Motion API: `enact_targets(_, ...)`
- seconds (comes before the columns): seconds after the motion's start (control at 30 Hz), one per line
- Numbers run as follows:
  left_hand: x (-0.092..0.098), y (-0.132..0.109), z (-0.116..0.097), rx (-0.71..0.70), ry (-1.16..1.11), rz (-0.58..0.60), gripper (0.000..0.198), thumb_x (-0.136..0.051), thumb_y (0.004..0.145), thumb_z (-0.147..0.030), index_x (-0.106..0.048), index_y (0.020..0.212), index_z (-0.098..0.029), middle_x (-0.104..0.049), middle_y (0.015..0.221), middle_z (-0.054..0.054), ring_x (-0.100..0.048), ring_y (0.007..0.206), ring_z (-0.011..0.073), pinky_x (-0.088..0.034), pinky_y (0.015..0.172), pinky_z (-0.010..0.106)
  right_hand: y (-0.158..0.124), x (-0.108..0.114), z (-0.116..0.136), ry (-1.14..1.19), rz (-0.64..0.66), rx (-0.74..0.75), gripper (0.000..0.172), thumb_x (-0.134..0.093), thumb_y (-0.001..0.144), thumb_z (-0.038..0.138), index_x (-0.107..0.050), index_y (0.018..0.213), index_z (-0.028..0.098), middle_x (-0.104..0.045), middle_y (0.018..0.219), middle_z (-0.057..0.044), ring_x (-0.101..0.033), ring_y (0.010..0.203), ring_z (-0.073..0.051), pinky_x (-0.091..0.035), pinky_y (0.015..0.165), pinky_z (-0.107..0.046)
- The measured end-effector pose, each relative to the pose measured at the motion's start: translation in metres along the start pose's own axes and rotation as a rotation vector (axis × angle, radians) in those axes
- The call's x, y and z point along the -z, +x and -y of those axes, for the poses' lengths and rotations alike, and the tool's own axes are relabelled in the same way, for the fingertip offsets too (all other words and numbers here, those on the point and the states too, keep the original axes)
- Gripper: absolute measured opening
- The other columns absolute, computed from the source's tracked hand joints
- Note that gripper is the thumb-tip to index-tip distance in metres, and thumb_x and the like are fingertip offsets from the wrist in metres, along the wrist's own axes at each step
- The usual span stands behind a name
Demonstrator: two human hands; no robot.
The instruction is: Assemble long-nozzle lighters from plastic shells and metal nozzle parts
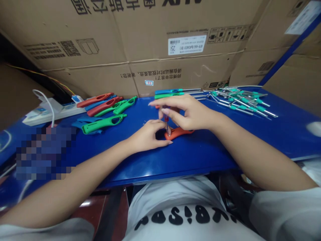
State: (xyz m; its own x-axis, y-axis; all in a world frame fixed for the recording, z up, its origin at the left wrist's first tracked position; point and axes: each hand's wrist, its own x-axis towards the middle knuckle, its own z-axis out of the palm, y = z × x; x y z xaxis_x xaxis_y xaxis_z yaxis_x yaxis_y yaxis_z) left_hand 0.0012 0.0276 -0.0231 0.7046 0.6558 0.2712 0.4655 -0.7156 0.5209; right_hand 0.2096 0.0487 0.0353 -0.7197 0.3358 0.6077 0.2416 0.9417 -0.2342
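An orange lighter handle (pixel 181 133) lies on the blue table in front of me. My left hand (pixel 149 135) grips its left end, with the thumb on the near side and the fingers on the far side. My right hand (pixel 187 112) is above it, fingers closed around a small screwdriver (pixel 167 126) with a reddish handle. The screwdriver stands upright, its tip down at the left end of the orange handle. My right fingers hide most of the screwdriver's grip. A few tiny metal pieces, perhaps screws, lie just beyond my left hand.
Green, red and blue lighter handles (pixel 104 124) lie to the left, near a white power strip (pixel 54 112). Handles with metal tubes (pixel 170 91) lie behind my right hand. Metal rods with teal parts (pixel 242 102) are piled at the right. Cardboard (pixel 100 77) walls the back.
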Motion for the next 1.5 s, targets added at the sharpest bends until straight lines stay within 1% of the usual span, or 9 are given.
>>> enact_targets(0.17,0.0003,0.0002,-0.0002,-0.012,-0.025,-0.001,0.025,-0.077,0.084,-0.037,-0.065,0.097,-0.020,-0.072,0.100,0.003,-0.067,0.097,0.0227,-0.049,0.091,0.037,-0.0010,-0.0017,-0.0027,-0.116,-0.093,0.004,0.034,-0.057,0.099,0.047,-0.071,0.099,0.016,-0.075,0.087,-0.006,-0.066,0.073,-0.016,-0.048,0.069,-0.027)
enact_targets(0.37,0.0005,0.0005,-0.0006,-0.022,-0.004,0.006,0.023,-0.075,0.085,-0.038,-0.066,0.097,-0.020,-0.072,0.097,0.003,-0.066,0.095,0.0226,-0.049,0.091,0.037,-0.0005,-0.0016,-0.0008,0.052,-0.014,-0.008,0.032,-0.046,0.102,0.029,-0.063,0.126,0.015,-0.074,0.107,-0.008,-0.067,0.087,-0.016,-0.050,0.079,-0.029)
enact_targets(0.57,0.0003,0.0002,-0.0004,-0.004,-0.002,0.008,0.025,-0.076,0.084,-0.037,-0.065,0.097,-0.019,-0.072,0.100,0.004,-0.066,0.098,0.0236,-0.049,0.092,0.038,-0.0017,-0.0025,-0.0048,-0.113,-0.047,0.015,0.032,-0.059,0.097,0.043,-0.069,0.110,0.015,-0.074,0.095,-0.008,-0.065,0.077,-0.017,-0.048,0.072,-0.029)
enact_targets(0.73,0.0004,0.0004,-0.0002,-0.018,0.001,0.013,0.023,-0.075,0.085,-0.037,-0.066,0.098,-0.020,-0.072,0.099,0.004,-0.066,0.097,0.0231,-0.049,0.092,0.038,-0.0014,-0.0022,-0.0024,-0.016,-0.040,0.010,0.033,-0.047,0.102,0.029,-0.063,0.127,0.017,-0.075,0.108,-0.008,-0.068,0.089,-0.017,-0.050,0.079,-0.030)
enact_targets(0.93,0.0002,0.0000,-0.0003,-0.005,-0.002,0.002,0.025,-0.077,0.083,-0.037,-0.065,0.097,-0.020,-0.072,0.100,0.004,-0.067,0.097,0.0233,-0.049,0.092,0.038,-0.0017,-0.0022,-0.0045,-0.125,-0.057,0.018,0.029,-0.058,0.097,0.042,-0.071,0.101,0.017,-0.075,0.089,-0.006,-0.066,0.075,-0.016,-0.049,0.072,-0.029)
enact_targets(1.1,0.0006,-0.0001,0.0000,-0.029,-0.002,0.012,0.021,-0.076,0.085,-0.037,-0.066,0.095,-0.020,-0.072,0.097,0.003,-0.065,0.097,0.0233,-0.048,0.091,0.037,-0.0012,-0.0010,-0.0022,0.020,0.016,-0.008,0.038,-0.037,0.104,0.024,-0.060,0.134,0.017,-0.075,0.111,-0.007,-0.069,0.083,-0.013,-0.052,0.080,-0.028)
enact_targets(1.27,0.0008,-0.0001,-0.0012,-0.015,-0.020,0.015,0.022,-0.074,0.086,-0.037,-0.066,0.095,-0.020,-0.072,0.100,0.004,-0.066,0.097,0.0235,-0.049,0.090,0.038,-0.0020,-0.0027,-0.0028,-0.127,-0.052,-0.009,0.038,-0.059,0.097,0.044,-0.071,0.118,0.014,-0.077,0.094,-0.007,-0.070,0.081,-0.018,-0.051,0.075,-0.029)
enact_targets(1.4,0.0008,0.0003,-0.0014,-0.031,-0.001,0.004,0.021,-0.075,0.085,-0.035,-0.066,0.095,-0.019,-0.072,0.097,0.004,-0.065,0.095,0.0236,-0.049,0.090,0.038,-0.0011,-0.0043,0.0000,-0.031,-0.012,-0.012,0.038,-0.042,0.105,0.029,-0.061,0.135,0.017,-0.075,0.115,-0.008,-0.070,0.084,-0.014,-0.052,0.081,-0.029)
enact_targets(1.5,0.0007,0.0002,-0.0011,-0.039,-0.015,-0.003,0.020,-0.074,0.086,-0.035,-0.066,0.095,-0.019,-0.072,0.098,0.004,-0.067,0.095,0.0229,-0.049,0.090,0.037,-0.0008,-0.0065,-0.0007,0.012,-0.032,-0.025,0.033,-0.049,0.103,0.032,-0.065,0.127,0.017,-0.076,0.104,-0.004,-0.067,0.071,-0.011,-0.051,0.073,-0.025)
